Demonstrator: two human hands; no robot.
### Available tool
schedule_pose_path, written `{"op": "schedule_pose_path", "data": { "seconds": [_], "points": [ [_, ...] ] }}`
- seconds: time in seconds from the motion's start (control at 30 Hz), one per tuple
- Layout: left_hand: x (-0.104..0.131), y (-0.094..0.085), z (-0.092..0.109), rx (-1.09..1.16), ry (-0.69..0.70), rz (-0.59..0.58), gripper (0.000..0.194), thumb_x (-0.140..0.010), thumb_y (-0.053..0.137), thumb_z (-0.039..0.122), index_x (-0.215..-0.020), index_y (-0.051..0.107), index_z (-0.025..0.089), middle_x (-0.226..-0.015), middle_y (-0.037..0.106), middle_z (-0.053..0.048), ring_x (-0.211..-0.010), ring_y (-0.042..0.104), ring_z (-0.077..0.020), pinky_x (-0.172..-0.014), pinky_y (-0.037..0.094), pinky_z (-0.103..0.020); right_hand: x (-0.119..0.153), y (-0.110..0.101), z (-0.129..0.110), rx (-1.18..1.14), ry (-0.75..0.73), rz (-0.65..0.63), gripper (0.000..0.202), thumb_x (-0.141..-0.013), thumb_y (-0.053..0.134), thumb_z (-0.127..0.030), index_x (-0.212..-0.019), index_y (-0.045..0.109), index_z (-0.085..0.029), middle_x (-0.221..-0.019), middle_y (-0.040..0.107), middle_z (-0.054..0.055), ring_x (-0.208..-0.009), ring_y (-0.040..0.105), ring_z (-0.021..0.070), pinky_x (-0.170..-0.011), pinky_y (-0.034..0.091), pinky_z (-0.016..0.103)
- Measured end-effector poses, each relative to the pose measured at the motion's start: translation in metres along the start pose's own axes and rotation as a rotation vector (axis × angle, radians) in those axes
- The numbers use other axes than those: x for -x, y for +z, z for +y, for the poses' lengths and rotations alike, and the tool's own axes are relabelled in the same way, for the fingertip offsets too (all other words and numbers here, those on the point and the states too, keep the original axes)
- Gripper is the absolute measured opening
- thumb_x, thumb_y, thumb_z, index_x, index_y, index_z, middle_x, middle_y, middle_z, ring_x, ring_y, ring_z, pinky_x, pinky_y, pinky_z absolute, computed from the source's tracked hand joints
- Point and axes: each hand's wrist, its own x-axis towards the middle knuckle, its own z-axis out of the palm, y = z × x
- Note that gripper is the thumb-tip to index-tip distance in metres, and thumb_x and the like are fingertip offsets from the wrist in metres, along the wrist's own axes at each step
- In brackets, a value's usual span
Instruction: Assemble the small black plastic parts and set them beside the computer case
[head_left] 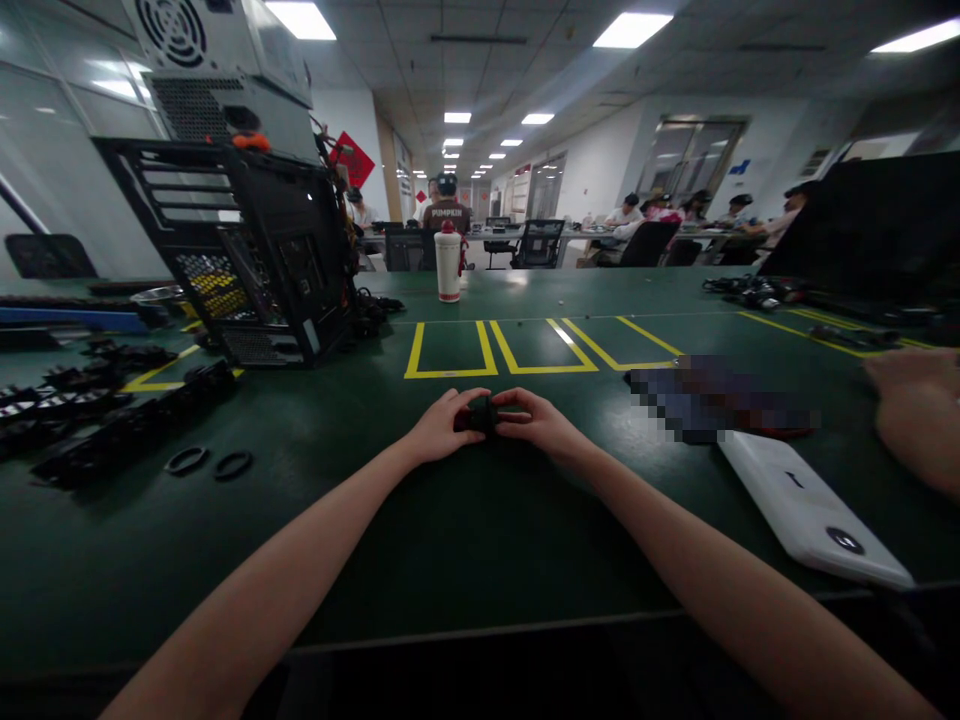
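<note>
A small black part (pixel 484 415) is held between my two hands above the green table (pixel 420 560). My left hand (pixel 442 425) pinches its left side with thumb and fingers. From the right, my right hand (pixel 536 422) grips the same part with its fingertips. The part's exact shape is hard to make out, being dark and partly covered by fingers. Two black rings (pixel 232 465) lie on the table to the left of my hands.
Black parts (pixel 135 425) lie in rows at the left, near an open computer case (pixel 277 250). Yellow tape outlines (pixel 450 374) and a white cup (pixel 448 265) are ahead. A white device (pixel 814 510) lies right, near another person's hand (pixel 919 410).
</note>
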Motion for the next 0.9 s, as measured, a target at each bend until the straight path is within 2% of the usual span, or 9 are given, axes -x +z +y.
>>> {"op": "schedule_pose_path", "data": {
  "seconds": [0.17,0.33,0.47,0.6,0.7,0.8,0.9],
  "points": [
    [0.004,-0.001,0.007,-0.103,-0.020,-0.011,0.067,-0.066,0.061,0.039,-0.126,0.032,0.030,-0.095,0.041,-0.003,-0.082,0.049,-0.0161,-0.075,0.044,-0.036,-0.002,0.002,0.005,-0.013,-0.042,0.001,0.042,-0.058,0.064,-0.009,-0.097,0.051,-0.018,-0.104,0.056,0.005,-0.095,0.056,0.0161,-0.088,0.042,0.038],
    [0.007,0.007,0.017,-0.247,-0.059,0.046,0.073,-0.066,0.054,0.054,-0.129,0.028,0.029,-0.093,0.038,-0.004,-0.080,0.046,-0.0177,-0.072,0.043,-0.035,-0.004,0.001,0.005,0.004,-0.044,-0.028,0.038,-0.057,0.064,-0.008,-0.092,0.051,-0.016,-0.097,0.058,0.004,-0.094,0.057,0.0156,-0.090,0.041,0.037],
    [0.005,0.014,0.019,-0.370,-0.047,0.103,0.076,-0.065,0.056,0.053,-0.130,0.028,0.026,-0.091,0.039,-0.004,-0.085,0.042,-0.0206,-0.078,0.039,-0.038,-0.003,-0.001,0.005,0.079,-0.083,-0.023,0.037,-0.056,0.065,-0.008,-0.089,0.051,-0.017,-0.092,0.057,0.002,-0.086,0.057,0.0140,-0.085,0.044,0.036],
    [0.003,0.015,0.016,-0.429,-0.032,0.136,0.075,-0.063,0.058,0.054,-0.128,0.033,0.026,-0.087,0.041,-0.004,-0.087,0.038,-0.0228,-0.079,0.037,-0.039,-0.001,-0.002,0.003,0.060,-0.034,-0.045,0.037,-0.059,0.065,-0.011,-0.093,0.051,-0.017,-0.094,0.057,0.003,-0.086,0.057,0.0141,-0.083,0.044,0.035],
    [0.002,0.014,0.014,-0.370,-0.030,0.122,0.078,-0.062,0.058,0.054,-0.129,0.031,0.023,-0.090,0.041,-0.005,-0.087,0.041,-0.0222,-0.078,0.038,-0.038,0.001,-0.002,0.000,0.043,0.008,-0.007,0.035,-0.063,0.063,-0.015,-0.097,0.052,-0.017,-0.099,0.057,0.005,-0.090,0.056,0.0146,-0.086,0.042,0.036],
    [0.003,0.014,0.013,-0.272,-0.042,0.089,0.076,-0.062,0.059,0.051,-0.126,0.033,0.019,-0.093,0.041,-0.005,-0.085,0.046,-0.0195,-0.076,0.041,-0.035,0.002,0.000,-0.002,0.011,0.066,0.007,0.038,-0.062,0.064,-0.016,-0.098,0.053,-0.015,-0.101,0.057,0.007,-0.091,0.056,0.0159,-0.086,0.042,0.038],
    [0.005,0.014,0.014,-0.252,-0.034,0.137,0.069,-0.063,0.061,0.048,-0.121,0.038,0.020,-0.097,0.042,-0.005,-0.087,0.048,-0.0188,-0.078,0.042,-0.034,0.003,0.001,-0.005,-0.014,0.044,-0.023,0.038,-0.060,0.066,-0.014,-0.096,0.054,-0.016,-0.101,0.057,0.007,-0.094,0.055,0.0167,-0.087,0.041,0.037]
  ]
}}
